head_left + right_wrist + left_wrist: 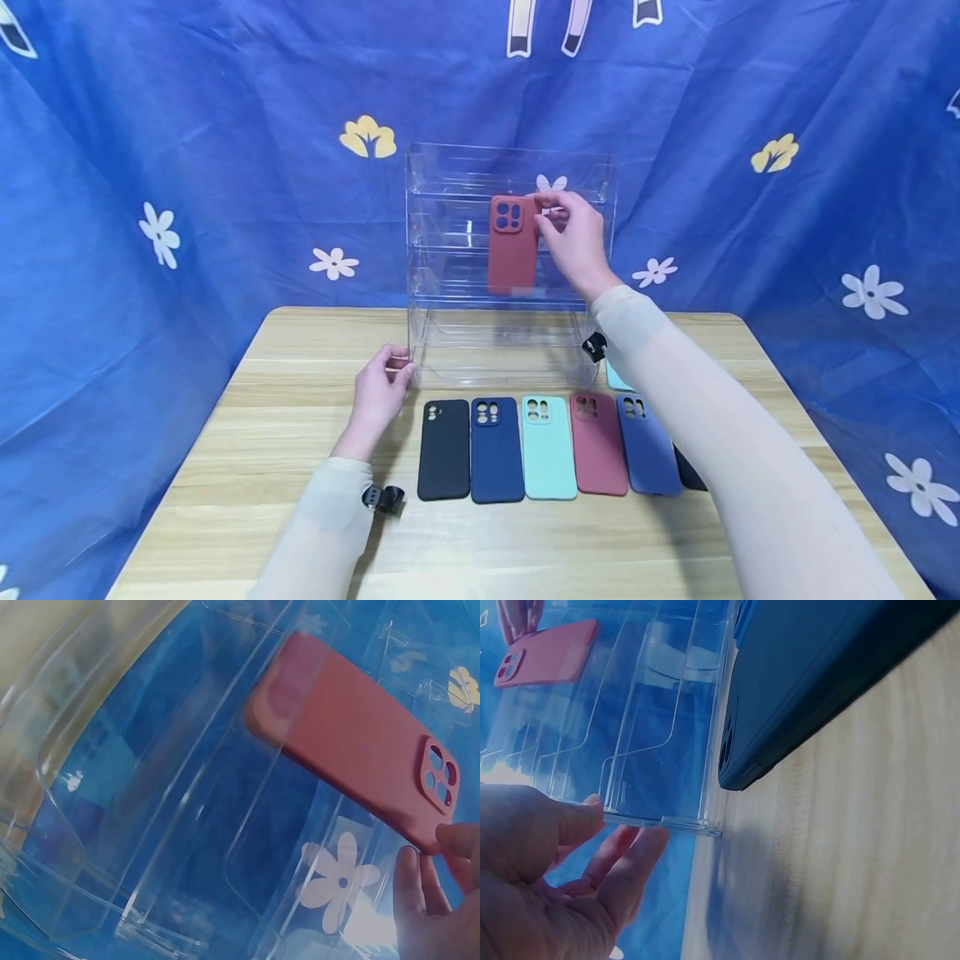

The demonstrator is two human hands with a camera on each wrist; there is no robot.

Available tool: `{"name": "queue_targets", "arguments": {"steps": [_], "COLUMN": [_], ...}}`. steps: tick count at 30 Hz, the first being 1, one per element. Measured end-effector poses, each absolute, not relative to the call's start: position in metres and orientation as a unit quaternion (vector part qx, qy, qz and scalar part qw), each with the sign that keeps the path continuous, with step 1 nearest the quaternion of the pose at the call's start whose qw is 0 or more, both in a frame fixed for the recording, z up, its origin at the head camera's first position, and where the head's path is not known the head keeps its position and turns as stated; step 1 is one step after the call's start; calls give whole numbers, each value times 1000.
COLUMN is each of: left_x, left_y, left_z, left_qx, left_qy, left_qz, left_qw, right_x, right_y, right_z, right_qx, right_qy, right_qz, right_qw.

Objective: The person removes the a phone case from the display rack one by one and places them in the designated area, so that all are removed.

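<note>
A red phone case (512, 258) stands upright against a clear tiered display rack (450, 379). My right hand (576, 237) pinches the case by its upper right corner, beside the camera cutouts. In the right wrist view, the lower end of the red case (352, 720) shows through a clear front lip of one tier. My left hand (380, 396) is low at the rack's left side. Seen from the left wrist, thumb and fingers of that hand (570, 877) pinch the rack's clear edge (660, 821).
Before the rack lies a row of phone cases: black (444, 450), dark blue (497, 450), mint (550, 450), dark red (598, 446), blue (649, 450) and another black one (688, 472), partly under my right arm. Another mint case (617, 379) shows behind that arm. A blue patterned cloth (225, 167) hangs behind.
</note>
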State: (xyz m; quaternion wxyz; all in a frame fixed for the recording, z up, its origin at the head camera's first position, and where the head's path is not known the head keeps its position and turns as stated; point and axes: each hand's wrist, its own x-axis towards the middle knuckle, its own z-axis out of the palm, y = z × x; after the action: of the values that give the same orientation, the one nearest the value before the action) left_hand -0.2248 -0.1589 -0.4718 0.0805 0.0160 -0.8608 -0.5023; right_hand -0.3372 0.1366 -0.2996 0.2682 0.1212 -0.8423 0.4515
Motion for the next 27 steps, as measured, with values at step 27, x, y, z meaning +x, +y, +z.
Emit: {"name": "queue_targets", "arguments": {"steps": [27], "left_x": [-225], "left_y": [-159], "left_z": [-473], "left_qx": [14], "left_qy": [-863], "left_qz": [-498], "left_qw": [86], "right_x": [-309], "right_y": [151], "right_z": [-292], "right_qx": [151], "right_qy": [-734], "right_qz": [606], "right_qw": [267]}}
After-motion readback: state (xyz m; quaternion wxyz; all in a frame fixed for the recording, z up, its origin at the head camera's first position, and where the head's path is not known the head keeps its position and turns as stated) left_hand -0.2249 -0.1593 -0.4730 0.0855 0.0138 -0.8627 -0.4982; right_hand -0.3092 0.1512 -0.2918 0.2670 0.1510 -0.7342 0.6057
